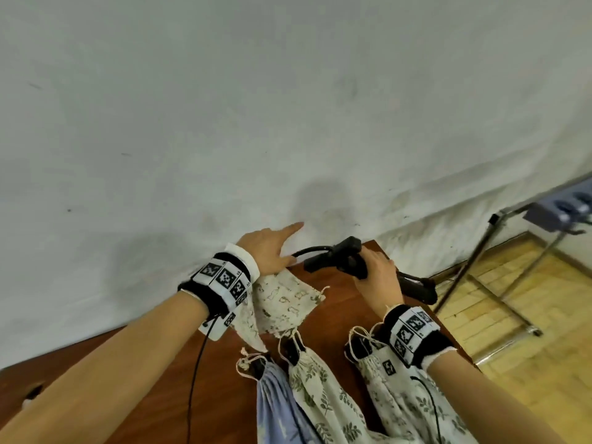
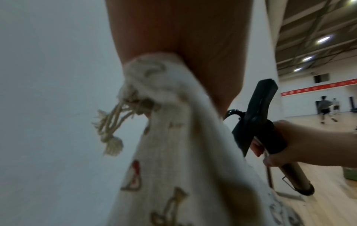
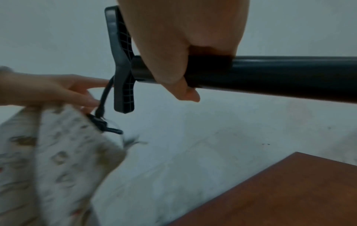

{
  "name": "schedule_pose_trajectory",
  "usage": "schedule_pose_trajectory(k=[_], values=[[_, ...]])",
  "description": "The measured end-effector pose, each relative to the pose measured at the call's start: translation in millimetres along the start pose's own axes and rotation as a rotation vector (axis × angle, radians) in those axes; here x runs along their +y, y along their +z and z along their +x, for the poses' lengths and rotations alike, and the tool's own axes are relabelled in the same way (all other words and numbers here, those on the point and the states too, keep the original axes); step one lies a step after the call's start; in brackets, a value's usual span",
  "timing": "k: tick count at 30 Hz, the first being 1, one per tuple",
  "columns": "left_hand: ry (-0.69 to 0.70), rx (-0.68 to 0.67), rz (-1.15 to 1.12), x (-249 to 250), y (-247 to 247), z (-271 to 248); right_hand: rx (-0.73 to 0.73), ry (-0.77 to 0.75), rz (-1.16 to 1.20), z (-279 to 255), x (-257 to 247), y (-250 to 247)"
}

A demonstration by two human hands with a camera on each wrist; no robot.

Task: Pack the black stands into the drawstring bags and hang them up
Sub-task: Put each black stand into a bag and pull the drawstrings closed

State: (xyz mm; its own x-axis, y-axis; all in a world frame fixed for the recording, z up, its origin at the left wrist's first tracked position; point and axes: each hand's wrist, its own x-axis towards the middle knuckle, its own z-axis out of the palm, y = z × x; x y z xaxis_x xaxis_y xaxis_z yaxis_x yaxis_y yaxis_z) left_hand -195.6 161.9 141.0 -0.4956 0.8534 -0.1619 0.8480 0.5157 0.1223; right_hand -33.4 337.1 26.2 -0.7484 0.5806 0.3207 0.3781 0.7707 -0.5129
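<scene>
My right hand (image 1: 378, 270) grips a black stand (image 1: 336, 257) over the far end of the brown table (image 1: 349, 309). The stand has a clamp head (image 3: 121, 68), a thick tube (image 3: 289, 76) and a thin curved neck. My left hand (image 1: 272, 251) holds a cream printed drawstring bag (image 1: 285, 302) just left of the stand, index finger pointing at the wall. In the right wrist view the neck's tip (image 3: 104, 123) sits at the edge of the bag (image 3: 58, 152). The bag's cord tassel (image 2: 112, 146) dangles.
Three drawstring bags hang at the table's near side: a blue one (image 1: 278, 402) and two leaf-print ones (image 1: 323, 389) (image 1: 400, 402). A white wall (image 1: 288, 107) stands right behind the table. A metal rack (image 1: 480, 267) stands on the wooden floor to the right.
</scene>
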Motion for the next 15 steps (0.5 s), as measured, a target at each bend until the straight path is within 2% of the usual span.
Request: schedule_pose_trajectory(k=[2, 7, 9, 12, 15], values=[[0.022, 0.0, 0.022, 17.4, -6.7, -10.0, 0.028, 0.01, -0.018, -17.6, -20.6, -17.9], [0.049, 0.107, -0.172, 49.0, -18.6, -30.1, 0.067, 0.215, -0.152, -50.3, -54.0, -48.5], [0.075, 0.112, -0.256, 63.9, -24.9, -35.9, 0.096, 0.292, -0.019, -59.7, -62.1, -54.9], [0.126, 0.007, -0.449, 85.6, -26.0, -42.8, 0.114, 0.361, 0.341, -70.3, -78.4, -69.4], [0.187, -0.024, -0.505, 99.1, -26.6, -51.5, 0.119, 0.381, 0.471, -81.1, -93.4, -83.7]])
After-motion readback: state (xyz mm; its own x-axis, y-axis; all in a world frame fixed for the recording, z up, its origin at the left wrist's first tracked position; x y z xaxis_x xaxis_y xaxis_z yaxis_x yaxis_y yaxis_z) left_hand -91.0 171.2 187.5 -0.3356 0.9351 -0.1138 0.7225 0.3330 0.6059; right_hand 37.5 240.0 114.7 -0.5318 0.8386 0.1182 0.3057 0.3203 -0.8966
